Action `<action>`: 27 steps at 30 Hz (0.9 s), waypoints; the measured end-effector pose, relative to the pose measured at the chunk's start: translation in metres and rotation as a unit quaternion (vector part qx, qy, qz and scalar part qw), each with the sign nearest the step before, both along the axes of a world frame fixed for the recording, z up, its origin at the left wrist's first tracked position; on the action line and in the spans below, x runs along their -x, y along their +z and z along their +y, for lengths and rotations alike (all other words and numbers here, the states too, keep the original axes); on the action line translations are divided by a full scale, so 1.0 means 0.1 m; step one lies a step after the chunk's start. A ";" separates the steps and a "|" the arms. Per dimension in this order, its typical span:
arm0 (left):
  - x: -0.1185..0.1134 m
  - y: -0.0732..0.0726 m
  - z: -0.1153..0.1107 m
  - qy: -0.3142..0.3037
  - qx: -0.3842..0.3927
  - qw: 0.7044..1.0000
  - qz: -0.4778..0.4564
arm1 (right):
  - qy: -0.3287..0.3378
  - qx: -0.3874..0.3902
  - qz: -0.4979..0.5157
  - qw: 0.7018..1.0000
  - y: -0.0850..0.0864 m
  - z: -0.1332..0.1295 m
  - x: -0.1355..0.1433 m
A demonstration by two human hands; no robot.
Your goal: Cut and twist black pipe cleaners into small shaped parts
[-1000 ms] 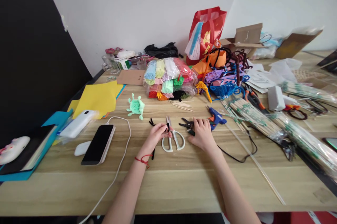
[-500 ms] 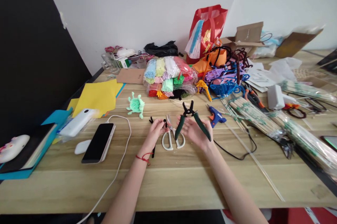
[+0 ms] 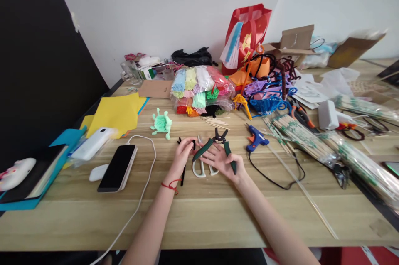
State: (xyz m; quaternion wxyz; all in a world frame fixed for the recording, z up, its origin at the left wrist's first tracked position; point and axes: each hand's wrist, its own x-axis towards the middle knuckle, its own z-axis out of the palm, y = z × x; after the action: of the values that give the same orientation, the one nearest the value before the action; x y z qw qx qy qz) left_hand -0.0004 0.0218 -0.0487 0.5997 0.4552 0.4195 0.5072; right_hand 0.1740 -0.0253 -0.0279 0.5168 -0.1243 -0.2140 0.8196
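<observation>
My left hand (image 3: 183, 153), a red cord at its wrist, pinches a small black curled piece (image 3: 193, 144). Black fuzzy strips (image 3: 183, 177) lie beside and below that hand. In my right hand (image 3: 222, 161), palm up, rest green-handled pliers (image 3: 229, 155); their handles are spread and the black jaws are apart, with the thumb over the right handle. White-handled scissors (image 3: 199, 169) lie on the table between and partly behind the hands. To the left of them sits a mint green fuzzy figure (image 3: 161, 123).
A blue glue gun (image 3: 257, 137) with its cable lies to the right, near bagged sticks (image 3: 304, 138). Bundled fuzzy stems (image 3: 202, 90) are at the back. On the left are a phone (image 3: 117, 168), a white cable and yellow sheets (image 3: 114, 115).
The pliers have turned and shifted slightly left in my right hand, and its thumb has come over the right handle. My left hand has barely moved.
</observation>
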 end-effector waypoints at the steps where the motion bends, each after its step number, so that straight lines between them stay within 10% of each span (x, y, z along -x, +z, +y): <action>1: 0.00 0.00 0.00 0.002 0.002 1.000 -0.001 | -0.012 -0.004 -0.003 1.000 0.01 0.00 0.01; 8: 0.00 -0.01 0.00 -0.004 0.023 0.999 -0.024 | -0.061 0.003 -0.040 0.997 -0.02 0.00 0.03; 17: 0.00 0.09 -0.01 -0.022 0.040 0.996 -0.080 | 0.147 -0.053 -0.069 0.985 -0.12 -0.06 0.07; 27: 0.03 0.10 0.00 0.020 0.060 0.988 -0.140 | 0.232 -0.077 -0.125 0.962 -0.01 -0.09 0.05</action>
State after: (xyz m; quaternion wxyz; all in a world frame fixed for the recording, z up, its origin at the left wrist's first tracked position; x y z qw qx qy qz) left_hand -0.0030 0.0215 -0.0384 0.6686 0.3348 0.3700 0.5514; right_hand 0.1693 -0.0342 -0.0289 0.2897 -0.1325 -0.3622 0.8760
